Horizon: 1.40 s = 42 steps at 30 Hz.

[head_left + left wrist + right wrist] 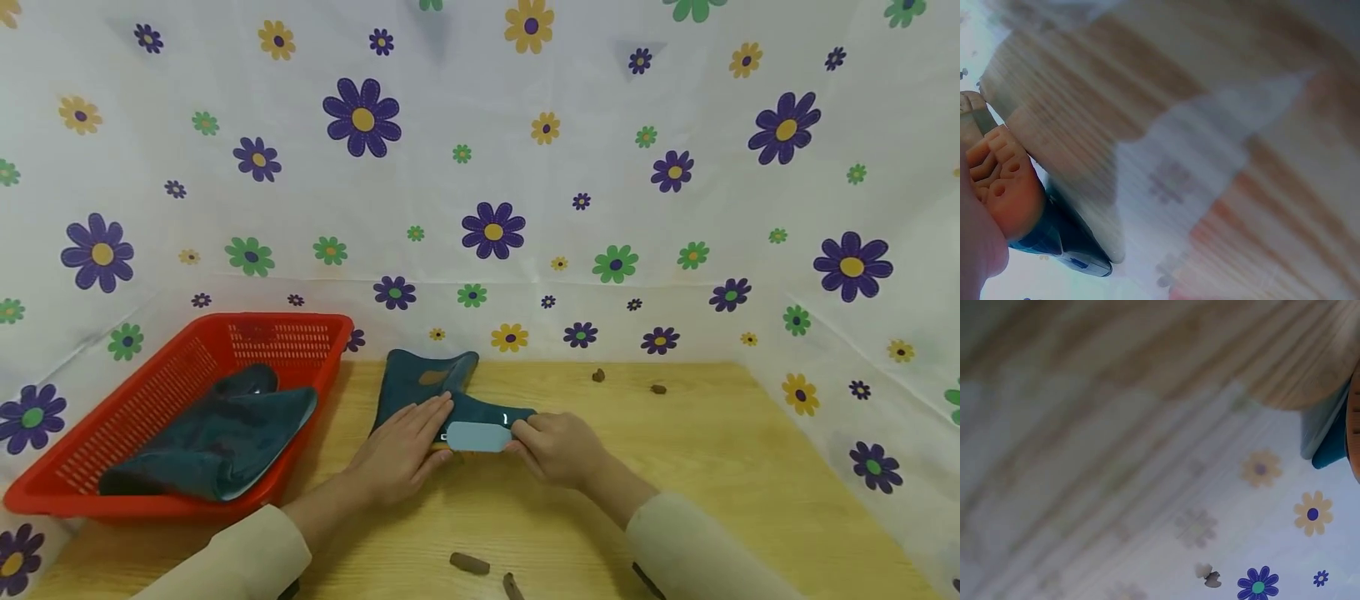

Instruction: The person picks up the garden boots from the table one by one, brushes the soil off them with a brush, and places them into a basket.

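Note:
A dark teal rubber boot (420, 383) with a brown patch lies on its side on the table, shaft at the back left and toe to the right. Its orange sole (1013, 187) with moulded treads shows in the left wrist view. My left hand (401, 450) presses on the boot with fairly straight fingers, the thumb near the sole's edge. My right hand (558, 446), by the toe, grips one end of a light-blue flat-backed tool (478, 437) held along the sole side. The tool's working face is hidden.
To the left stands a red plastic basket (330, 333) with another teal boot (217, 442) in it. Brown lumps (597, 375) lie at the back right, and brown rolls (470, 563) near the front. A flowered sheet (435, 192) surrounds the wooden table (712, 483).

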Tool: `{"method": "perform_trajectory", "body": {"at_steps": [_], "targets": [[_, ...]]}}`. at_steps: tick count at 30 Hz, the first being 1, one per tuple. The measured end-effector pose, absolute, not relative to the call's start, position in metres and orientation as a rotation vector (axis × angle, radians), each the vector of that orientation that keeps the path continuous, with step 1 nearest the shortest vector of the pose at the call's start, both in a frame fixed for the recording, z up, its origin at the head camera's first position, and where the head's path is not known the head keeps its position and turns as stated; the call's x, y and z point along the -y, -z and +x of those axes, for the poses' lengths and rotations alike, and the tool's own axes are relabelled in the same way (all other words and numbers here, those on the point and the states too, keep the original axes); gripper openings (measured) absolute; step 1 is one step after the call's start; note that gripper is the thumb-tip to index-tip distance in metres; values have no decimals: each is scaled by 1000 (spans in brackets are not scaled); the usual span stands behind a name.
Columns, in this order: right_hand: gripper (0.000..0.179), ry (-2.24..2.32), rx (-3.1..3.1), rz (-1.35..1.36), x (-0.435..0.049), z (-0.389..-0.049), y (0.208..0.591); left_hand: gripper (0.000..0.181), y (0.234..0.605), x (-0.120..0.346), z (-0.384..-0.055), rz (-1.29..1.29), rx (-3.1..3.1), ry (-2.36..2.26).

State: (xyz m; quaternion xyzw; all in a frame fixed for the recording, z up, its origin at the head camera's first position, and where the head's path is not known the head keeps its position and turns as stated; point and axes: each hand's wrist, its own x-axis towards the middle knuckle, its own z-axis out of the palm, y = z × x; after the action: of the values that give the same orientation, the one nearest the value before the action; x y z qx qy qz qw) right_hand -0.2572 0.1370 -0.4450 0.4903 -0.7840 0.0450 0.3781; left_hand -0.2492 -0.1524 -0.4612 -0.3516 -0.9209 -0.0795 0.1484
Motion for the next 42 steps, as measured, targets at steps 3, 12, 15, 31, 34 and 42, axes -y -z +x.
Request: {"method": "perform_trajectory", "body": {"at_steps": [3, 12, 15, 31, 34, 42], "targets": [[47, -142, 2011, 1236, -138, -256, 449, 69, 463, 152, -248, -1026, 2669, 234], [45, -187, 1981, 1419, -154, -256, 447, 69, 462, 155, -251, -1031, 2685, 211], [45, -202, 1982, 1550, -166, -252, 448, 69, 461, 156, -251, -1045, 2680, 212], [45, -212, 2024, 1324, -182, -253, 451, 73, 462, 154, -252, -1043, 2666, 201], [45, -206, 2029, 1318, -183, -254, 450, 73, 462, 155, -252, -1039, 2659, 191], [46, -147, 2121, 1367, -186, -251, 453, 72, 462, 154, -251, -1038, 2653, 191]]}}
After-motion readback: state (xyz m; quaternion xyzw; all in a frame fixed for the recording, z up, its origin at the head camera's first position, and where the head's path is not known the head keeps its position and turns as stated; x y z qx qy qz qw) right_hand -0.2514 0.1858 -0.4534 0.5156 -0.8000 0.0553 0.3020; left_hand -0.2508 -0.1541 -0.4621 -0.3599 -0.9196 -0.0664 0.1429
